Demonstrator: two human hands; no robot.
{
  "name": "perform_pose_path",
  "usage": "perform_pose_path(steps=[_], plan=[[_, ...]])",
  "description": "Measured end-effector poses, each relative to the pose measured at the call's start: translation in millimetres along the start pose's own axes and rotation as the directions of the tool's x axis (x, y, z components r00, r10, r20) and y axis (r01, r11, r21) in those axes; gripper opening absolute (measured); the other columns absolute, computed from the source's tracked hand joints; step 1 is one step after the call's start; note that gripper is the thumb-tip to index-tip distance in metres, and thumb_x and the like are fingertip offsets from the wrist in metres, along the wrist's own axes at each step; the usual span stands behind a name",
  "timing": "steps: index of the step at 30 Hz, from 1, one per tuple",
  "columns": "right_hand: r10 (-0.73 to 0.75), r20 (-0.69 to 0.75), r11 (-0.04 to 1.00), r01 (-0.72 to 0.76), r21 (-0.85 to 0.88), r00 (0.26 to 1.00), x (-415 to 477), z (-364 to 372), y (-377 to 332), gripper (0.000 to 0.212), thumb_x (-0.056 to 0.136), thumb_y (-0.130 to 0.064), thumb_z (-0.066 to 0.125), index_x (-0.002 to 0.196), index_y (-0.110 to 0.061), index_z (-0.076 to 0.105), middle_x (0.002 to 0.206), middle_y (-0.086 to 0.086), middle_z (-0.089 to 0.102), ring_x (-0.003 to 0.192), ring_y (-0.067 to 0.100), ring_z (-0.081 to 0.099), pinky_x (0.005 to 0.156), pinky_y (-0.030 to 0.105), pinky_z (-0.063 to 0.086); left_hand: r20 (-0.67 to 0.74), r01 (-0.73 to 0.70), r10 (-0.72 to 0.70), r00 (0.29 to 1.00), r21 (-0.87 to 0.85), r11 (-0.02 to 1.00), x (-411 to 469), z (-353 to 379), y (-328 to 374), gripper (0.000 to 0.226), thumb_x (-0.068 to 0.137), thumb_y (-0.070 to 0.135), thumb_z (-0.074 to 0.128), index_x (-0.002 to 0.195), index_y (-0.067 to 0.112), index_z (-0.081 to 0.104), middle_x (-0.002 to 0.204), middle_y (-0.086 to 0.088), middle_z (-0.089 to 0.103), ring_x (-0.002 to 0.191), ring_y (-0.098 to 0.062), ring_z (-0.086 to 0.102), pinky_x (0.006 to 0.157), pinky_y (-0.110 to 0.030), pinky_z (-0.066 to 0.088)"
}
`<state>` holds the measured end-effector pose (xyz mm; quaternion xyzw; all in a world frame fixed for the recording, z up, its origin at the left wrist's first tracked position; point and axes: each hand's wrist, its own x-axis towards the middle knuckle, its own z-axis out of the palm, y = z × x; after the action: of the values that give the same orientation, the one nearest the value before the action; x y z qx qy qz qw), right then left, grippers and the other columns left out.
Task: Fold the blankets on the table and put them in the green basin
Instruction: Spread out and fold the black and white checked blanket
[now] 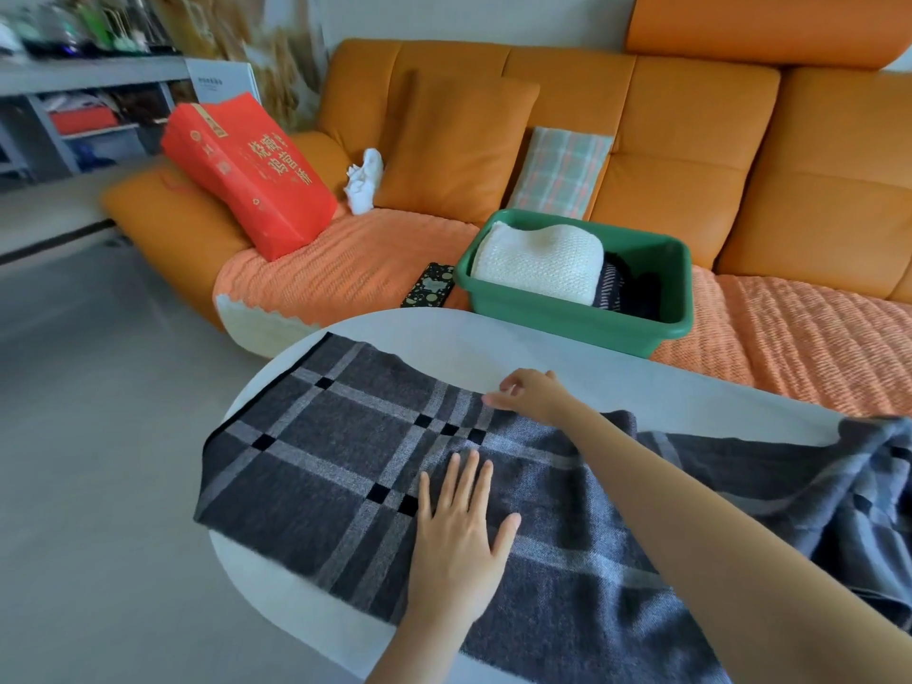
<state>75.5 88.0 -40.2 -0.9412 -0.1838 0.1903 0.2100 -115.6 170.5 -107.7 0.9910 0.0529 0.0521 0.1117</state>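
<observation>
A dark grey plaid blanket (316, 466) lies spread across the white oval table (493, 343), bunched up at the right end. My left hand (456, 535) rests flat on it with fingers apart. My right hand (530, 394) reaches over to the blanket's far edge, fingers curled and pinching the cloth there. The green basin (567, 315) stands on the sofa just beyond the table. It holds a folded cream knitted blanket (540, 261) and a folded dark blanket (624, 288) beside it.
An orange sofa (691, 140) runs along the back with an orange throw (345, 259), a red bag (251, 175), a white crumpled cloth (364, 180), a plaid cushion (560, 172) and a small dark patterned box (428, 284). Grey floor lies to the left.
</observation>
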Motion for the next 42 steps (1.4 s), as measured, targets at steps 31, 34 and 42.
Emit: perform_pose_path(steps=[31,34,42], plan=[[-0.333,0.027,0.855,0.314,-0.414,0.943,25.0,83.8,-57.0,0.065,0.096,-0.058,0.011,0.150,-0.027,-0.009,0.157,-0.002,-0.014,0.145,0.018,-0.016,0.118,0.038,-0.009,-0.074,0.418,-0.412,0.908,0.108,0.902,13.7,-31.2,-129.9,0.079,0.076,0.066,-0.021,0.146,0.032,-0.010,0.154,0.003,-0.014,0.143,-0.022,-0.014,0.114,-0.055,-0.005],[-0.314,0.002,0.858,0.284,-0.428,0.949,28.0,88.7,-64.8,0.065,0.096,-0.058,0.009,0.150,-0.027,-0.010,0.157,-0.001,-0.015,0.144,0.018,-0.017,0.118,0.038,-0.010,-0.047,0.457,-0.455,0.889,0.095,0.884,15.1,-38.0,-144.3,0.075,0.080,0.070,-0.013,0.147,0.036,-0.010,0.156,0.004,-0.015,0.142,-0.023,-0.018,0.113,-0.055,-0.008],[-0.291,-0.025,0.876,0.256,-0.409,0.956,41.9,96.4,-81.4,0.066,0.094,-0.062,0.008,0.150,-0.029,-0.005,0.158,0.000,-0.011,0.145,0.018,-0.015,0.118,0.039,-0.009,-0.054,0.510,-0.507,0.860,0.086,0.856,22.2,-41.7,-168.5,0.071,0.084,0.067,-0.004,0.147,0.036,-0.008,0.157,0.002,-0.012,0.143,-0.024,-0.016,0.112,-0.053,-0.009]])
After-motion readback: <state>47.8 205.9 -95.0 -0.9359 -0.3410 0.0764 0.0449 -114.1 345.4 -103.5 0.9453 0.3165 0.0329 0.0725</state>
